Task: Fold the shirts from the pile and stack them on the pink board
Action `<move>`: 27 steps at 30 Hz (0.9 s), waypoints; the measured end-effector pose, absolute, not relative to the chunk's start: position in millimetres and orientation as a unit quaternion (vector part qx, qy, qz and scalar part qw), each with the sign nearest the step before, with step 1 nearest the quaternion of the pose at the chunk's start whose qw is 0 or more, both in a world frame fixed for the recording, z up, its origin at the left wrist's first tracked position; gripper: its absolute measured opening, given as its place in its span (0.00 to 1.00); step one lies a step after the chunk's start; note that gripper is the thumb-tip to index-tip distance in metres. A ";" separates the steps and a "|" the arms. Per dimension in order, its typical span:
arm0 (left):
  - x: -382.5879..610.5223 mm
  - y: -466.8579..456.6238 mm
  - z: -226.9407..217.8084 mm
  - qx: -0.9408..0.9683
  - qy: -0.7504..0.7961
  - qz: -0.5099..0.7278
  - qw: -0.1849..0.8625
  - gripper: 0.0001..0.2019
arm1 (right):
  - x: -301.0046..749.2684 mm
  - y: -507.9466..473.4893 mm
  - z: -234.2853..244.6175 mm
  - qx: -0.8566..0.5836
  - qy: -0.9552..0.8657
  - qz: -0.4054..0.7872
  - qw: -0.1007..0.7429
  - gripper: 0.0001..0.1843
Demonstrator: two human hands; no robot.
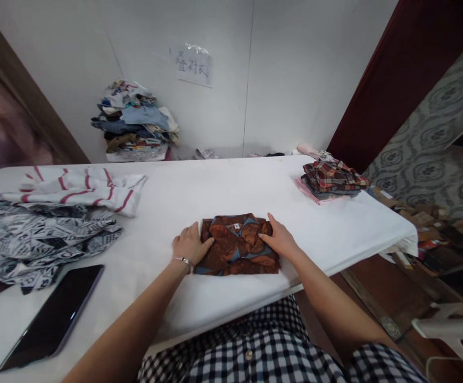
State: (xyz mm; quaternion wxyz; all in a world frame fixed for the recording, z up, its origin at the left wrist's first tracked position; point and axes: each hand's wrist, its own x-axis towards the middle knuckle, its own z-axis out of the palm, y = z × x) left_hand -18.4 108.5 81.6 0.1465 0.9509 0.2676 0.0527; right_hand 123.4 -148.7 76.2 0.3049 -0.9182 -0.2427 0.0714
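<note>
A folded brown shirt [235, 250] with a blue-grey pattern lies on the white-covered table in front of me, its collar and small white label facing up. At its left edge is my left hand [189, 246], thumb on top of the cloth and fingers along the side. My right hand [281, 239] grips the opposite edge, its thumb pressing on the fabric and its forefinger near the back corner. Parts of the fingers at both sides are hidden by the hands and cloth.
Crumpled shirts, one red-striped [83, 189] and one newspaper-print [51, 239], lie left, near a black phone [51, 319]. Folded plaid shirts [333, 178] are stacked at the right. A tall clothes pile [139, 122] stands behind the table [223, 186]; a paper sign [193, 65] hangs above.
</note>
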 end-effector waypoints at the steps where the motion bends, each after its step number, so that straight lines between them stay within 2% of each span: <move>1: -14.4 107.8 82.2 0.952 0.260 0.050 0.152 0.35 | 125.7 -145.0 76.3 -0.918 -0.253 0.075 0.295 0.46; 5: -2.1 103.0 85.6 0.951 0.231 0.053 0.199 0.34 | 129.7 -132.9 73.4 -0.894 -0.306 0.084 0.317 0.45; 13: -1.5 89.2 91.3 0.914 0.204 0.128 0.325 0.29 | 130.7 -118.8 65.0 -0.812 -0.274 0.086 0.509 0.41; 17: 4.3 109.8 101.6 0.883 0.227 0.193 0.361 0.29 | 145.8 -94.4 74.5 -0.775 -0.270 0.086 0.565 0.39; 21: 15.5 136.7 107.7 0.886 0.256 0.227 0.313 0.30 | 167.5 -57.7 84.0 -0.763 -0.256 0.092 0.587 0.39; 27: 15.3 153.1 90.4 0.889 0.322 0.162 0.282 0.31 | 181.8 -42.7 79.4 -0.814 -0.190 0.172 0.522 0.48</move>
